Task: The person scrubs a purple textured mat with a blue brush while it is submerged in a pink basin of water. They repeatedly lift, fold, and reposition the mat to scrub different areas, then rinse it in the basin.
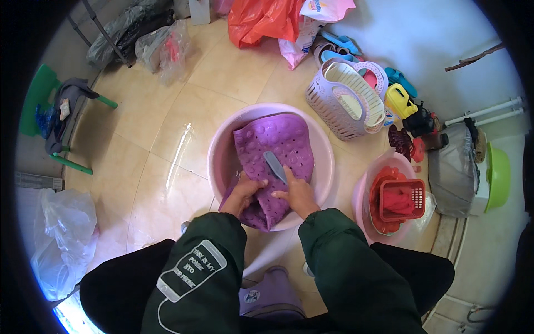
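A purple rubber bath mat with round bumps and small holes (275, 133) lies folded in a pink plastic basin (323, 175) on the floor before me. My left hand (246, 190) grips a fold of the mat at its lower left, thumb on top. In my right hand (297, 195) is a grey-blue brush (275, 167), its long back facing up and lying against the mat's middle. The brush's underside is hidden. The mat's lower end hangs over the basin's near rim.
Right of the basin stands a pink tub (361, 196) holding red baskets. A lilac basket (338, 117), a yellow jug (400, 100) and shoes are at the upper right. A purple stool or bucket (271, 292) is between my legs. A green chair (41, 100) stands left.
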{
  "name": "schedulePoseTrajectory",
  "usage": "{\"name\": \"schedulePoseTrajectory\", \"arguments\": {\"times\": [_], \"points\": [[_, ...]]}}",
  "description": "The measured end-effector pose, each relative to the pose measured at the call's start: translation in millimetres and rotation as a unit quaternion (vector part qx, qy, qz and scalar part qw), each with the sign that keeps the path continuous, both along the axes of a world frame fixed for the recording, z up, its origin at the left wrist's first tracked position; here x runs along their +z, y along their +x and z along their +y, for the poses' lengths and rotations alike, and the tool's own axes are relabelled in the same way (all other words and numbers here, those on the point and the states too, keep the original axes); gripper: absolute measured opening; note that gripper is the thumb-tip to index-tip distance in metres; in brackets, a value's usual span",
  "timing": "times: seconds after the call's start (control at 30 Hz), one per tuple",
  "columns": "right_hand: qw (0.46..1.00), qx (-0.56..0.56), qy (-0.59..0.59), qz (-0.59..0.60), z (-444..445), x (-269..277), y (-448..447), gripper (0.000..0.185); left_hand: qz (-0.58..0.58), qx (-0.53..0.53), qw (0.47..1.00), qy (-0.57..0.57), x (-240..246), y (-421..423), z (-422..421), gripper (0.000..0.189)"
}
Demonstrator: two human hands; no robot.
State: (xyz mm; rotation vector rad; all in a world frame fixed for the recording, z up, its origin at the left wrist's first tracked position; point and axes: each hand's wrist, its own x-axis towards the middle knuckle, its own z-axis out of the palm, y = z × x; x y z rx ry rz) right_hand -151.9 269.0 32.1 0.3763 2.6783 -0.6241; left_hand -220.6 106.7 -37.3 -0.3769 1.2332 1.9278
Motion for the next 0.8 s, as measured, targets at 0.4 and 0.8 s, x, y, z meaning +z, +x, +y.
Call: {"name": "schedulePoseTrajectory", "arguments": {"times": [0.4,0.8], "points": [[0.992,-0.085,0.007,-0.098,-25.5,-76.6,-26.4,0.091,0.320,-0.283,0.771,-0.472,-55.8,-40.6,-3.2,0.074],[0.993,0.014,-0.042,-0.105,2.2,-57.2,-29.8,0.079,-0.011,0.008,0.971,-0.237,-53.5,-22.7,10.3,0.040]]}}
